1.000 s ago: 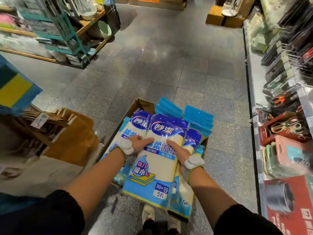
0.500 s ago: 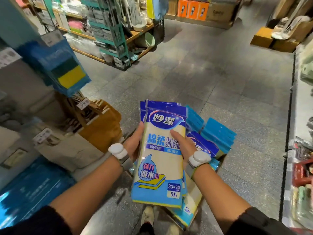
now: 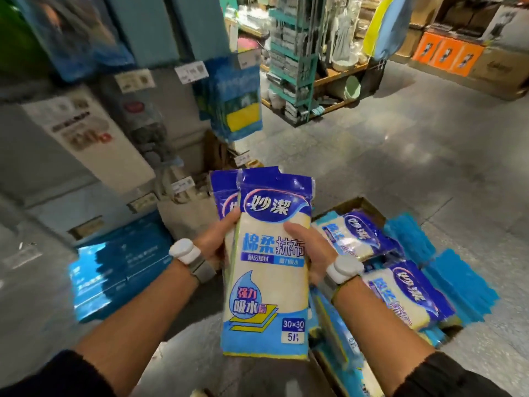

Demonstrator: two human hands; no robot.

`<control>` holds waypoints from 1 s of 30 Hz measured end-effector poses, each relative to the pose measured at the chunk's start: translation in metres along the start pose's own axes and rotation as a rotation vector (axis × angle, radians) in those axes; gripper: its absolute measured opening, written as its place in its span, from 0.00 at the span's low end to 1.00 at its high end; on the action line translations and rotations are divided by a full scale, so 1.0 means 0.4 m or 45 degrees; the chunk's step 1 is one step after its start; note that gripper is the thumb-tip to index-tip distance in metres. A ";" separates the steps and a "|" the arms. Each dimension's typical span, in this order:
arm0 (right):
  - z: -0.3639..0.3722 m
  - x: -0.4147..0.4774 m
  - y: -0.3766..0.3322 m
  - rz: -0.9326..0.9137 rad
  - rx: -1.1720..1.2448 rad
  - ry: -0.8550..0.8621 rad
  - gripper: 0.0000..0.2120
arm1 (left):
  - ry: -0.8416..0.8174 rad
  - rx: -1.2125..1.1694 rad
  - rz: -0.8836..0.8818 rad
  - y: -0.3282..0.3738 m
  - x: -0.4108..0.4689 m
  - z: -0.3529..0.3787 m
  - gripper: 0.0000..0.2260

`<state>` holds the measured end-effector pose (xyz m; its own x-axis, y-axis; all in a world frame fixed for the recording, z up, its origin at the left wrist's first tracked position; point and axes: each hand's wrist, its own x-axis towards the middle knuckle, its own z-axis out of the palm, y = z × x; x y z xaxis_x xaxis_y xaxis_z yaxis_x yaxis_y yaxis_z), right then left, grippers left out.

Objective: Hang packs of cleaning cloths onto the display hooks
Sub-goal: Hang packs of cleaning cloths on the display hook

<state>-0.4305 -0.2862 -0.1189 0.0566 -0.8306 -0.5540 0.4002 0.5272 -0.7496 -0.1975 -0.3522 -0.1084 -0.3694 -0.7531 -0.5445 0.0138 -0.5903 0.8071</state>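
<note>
Two packs of cleaning cloths are held upright in the air above the floor point(image 3: 400, 144), just left of the cardboard box point(image 3: 361, 204). The front pack point(image 3: 269, 282) is gripped by both hands at about its middle height. The left hand point(image 3: 214, 245) is closed round the left edge, its thumb laid across the face near the blue header; the rest of its fingers are hidden behind the plastic. The right hand point(image 3: 312, 253) is closed round the right edge in the same way, with the thumb pressed on the printed face and the other fingers curled out of sight behind. The second pack point(image 3: 222, 196) is seen behind the first, shifted a little to the left, so that only its header and left edge show; which hand carries it cannot be told. A white band point(image 3: 181, 251) is worn on the left wrist and another point(image 3: 343, 270) on the right.

More packs point(image 3: 359, 239) are lying flat and overlapping in the box, with bright blue items point(image 3: 461, 285) sticking out past its right side. At the left, a display rack point(image 3: 94, 144) is seen blurred, with price tags and a hanging sponge pack point(image 3: 236, 107); its hooks cannot be made out.
</note>
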 end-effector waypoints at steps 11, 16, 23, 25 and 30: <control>0.524 0.164 0.051 -0.120 -0.288 0.098 0.19 | 0.314 -0.287 0.038 -0.056 -0.224 -0.473 0.25; 0.771 0.210 0.093 -0.184 -0.279 0.102 0.15 | 0.716 -0.146 0.087 -0.076 -0.313 -0.680 0.22; 1.080 0.264 0.191 -0.151 -0.403 -0.023 0.19 | 1.493 0.255 0.081 -0.143 -0.367 -0.902 0.30; 1.142 0.270 0.210 -0.074 -0.391 -0.118 0.16 | 1.550 0.207 0.100 -0.173 -0.388 -0.953 0.26; 1.200 0.307 0.226 0.046 -0.432 -0.287 0.20 | 1.429 0.183 0.219 -0.248 -0.432 -1.059 0.16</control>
<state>0.0516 -0.4265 -0.0807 0.2791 -0.8093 -0.5169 0.0724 0.5545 -0.8290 0.2583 -0.2868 -0.1911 0.6662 -0.6979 -0.2628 -0.1491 -0.4700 0.8700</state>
